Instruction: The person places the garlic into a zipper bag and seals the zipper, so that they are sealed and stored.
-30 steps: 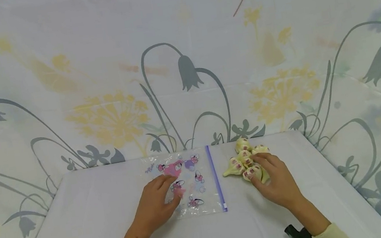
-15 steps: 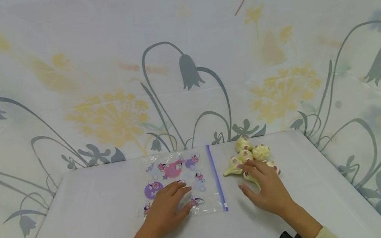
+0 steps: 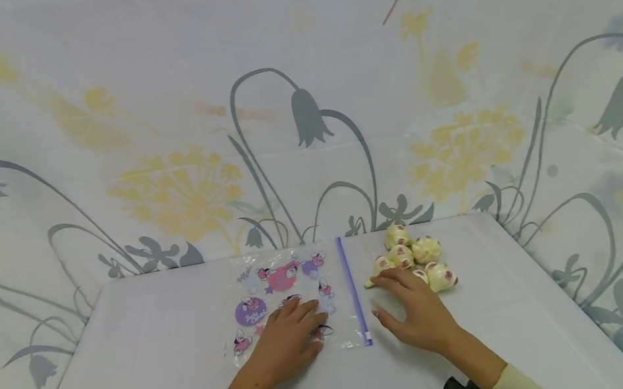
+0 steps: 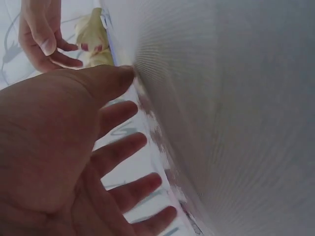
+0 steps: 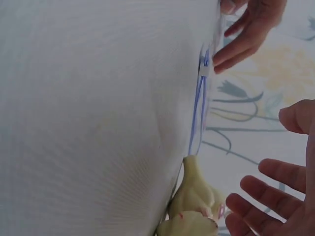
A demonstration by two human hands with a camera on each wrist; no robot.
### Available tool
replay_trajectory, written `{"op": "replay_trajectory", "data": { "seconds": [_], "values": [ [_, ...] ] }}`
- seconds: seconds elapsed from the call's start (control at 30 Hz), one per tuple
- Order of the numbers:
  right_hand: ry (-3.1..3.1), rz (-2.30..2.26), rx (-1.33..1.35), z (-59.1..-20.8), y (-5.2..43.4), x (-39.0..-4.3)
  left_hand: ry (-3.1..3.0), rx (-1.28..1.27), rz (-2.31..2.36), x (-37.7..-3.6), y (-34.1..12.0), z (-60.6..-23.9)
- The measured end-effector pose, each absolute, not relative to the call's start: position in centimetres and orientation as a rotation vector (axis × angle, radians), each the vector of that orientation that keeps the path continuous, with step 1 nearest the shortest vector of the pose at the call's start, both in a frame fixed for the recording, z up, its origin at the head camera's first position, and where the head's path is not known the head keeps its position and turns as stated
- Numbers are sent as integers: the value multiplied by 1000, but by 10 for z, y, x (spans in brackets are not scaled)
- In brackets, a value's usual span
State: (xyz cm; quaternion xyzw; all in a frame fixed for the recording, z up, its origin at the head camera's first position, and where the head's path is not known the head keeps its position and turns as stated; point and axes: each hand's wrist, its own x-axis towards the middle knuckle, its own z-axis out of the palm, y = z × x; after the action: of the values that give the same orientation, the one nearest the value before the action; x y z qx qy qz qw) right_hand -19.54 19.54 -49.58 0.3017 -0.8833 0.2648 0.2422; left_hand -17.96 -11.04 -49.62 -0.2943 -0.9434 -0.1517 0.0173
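Two hands: left hand on bag; right hand beside garlic

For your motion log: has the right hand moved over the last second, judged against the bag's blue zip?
Yes. The right hand left the garlic pile and moved left, nearer the blue zip.

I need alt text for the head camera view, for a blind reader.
A person's left hand rests flat on a printed zip bag on a white table. The right hand lies open beside it, near a pile of pale yellow toys.
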Motion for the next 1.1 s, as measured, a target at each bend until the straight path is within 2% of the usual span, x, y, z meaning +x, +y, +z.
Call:
{"op": "replay_trajectory", "data": {
  "seconds": [0.43,0.73,1.1],
  "values": [
    [-2628,712,848,-498,185,-201,-3024,-835,-575,-178,-114,-492],
    [-2729,656,1012,-500,177,-207,-3044,-816,-609,-175,-114,-486],
    [-2801,619,985,-499,162,-213,-3111,-742,-631,-174,-117,-484]
  ]
}}
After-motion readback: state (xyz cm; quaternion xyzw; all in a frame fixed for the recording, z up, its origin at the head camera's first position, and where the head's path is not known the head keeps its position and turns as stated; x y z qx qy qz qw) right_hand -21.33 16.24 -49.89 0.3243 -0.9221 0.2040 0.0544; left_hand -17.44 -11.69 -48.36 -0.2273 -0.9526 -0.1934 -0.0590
